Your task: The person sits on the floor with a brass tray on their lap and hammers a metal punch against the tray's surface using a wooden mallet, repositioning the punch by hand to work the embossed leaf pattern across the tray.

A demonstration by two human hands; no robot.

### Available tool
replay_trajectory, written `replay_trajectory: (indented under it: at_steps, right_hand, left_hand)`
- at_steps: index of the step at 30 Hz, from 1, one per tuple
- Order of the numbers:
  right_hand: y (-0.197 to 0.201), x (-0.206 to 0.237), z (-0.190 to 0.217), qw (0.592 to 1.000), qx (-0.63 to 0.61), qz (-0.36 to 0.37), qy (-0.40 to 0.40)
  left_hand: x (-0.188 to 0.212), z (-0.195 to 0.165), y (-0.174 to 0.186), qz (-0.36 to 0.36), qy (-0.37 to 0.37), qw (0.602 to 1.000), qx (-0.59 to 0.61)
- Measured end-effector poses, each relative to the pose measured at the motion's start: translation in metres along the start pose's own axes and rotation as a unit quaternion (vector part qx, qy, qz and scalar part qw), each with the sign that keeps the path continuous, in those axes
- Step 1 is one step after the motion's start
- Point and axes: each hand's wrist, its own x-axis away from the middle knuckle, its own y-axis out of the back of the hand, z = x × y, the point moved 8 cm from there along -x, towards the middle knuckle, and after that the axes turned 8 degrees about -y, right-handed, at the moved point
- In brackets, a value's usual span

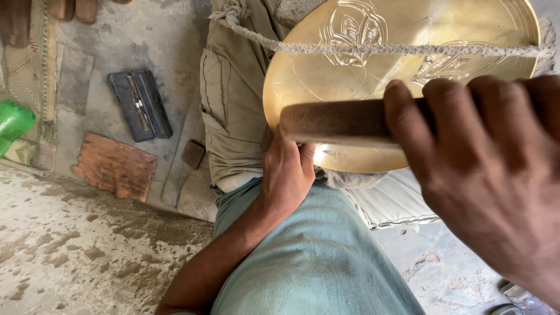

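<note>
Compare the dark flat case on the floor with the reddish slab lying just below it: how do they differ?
The dark flat case is blue-black, while the reddish slab is rusty orange-brown. The case has straight, neat edges and a metal strip down its middle; the slab has ragged, chipped edges and a rough plain face. The case is narrower, the slab broader. Both lie flat on the dusty concrete floor.

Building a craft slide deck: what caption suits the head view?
Right hand grips a wooden handle over an engraved brass plate, left hand at its lower edge.

Bare forearms, khaki cargo trousers [233,111], teal shirt [309,262]
</note>
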Motion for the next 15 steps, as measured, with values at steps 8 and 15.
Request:
replay_trajectory:
  at_steps: [8, 15]
  right_hand:
    - [-0.005, 0.013, -0.014, 0.990, -0.136, -0.010, -0.041]
    - [-0.002, 0.008, -0.004, 0.996, -0.046, -0.074, -0.018]
  left_hand:
    - [0.002, 0.005, -0.006, 0.061, 0.022, 0.998, -0.018]
    - [-0.004, -0.004, 0.001, 0.001, -0.012, 0.998, -0.055]
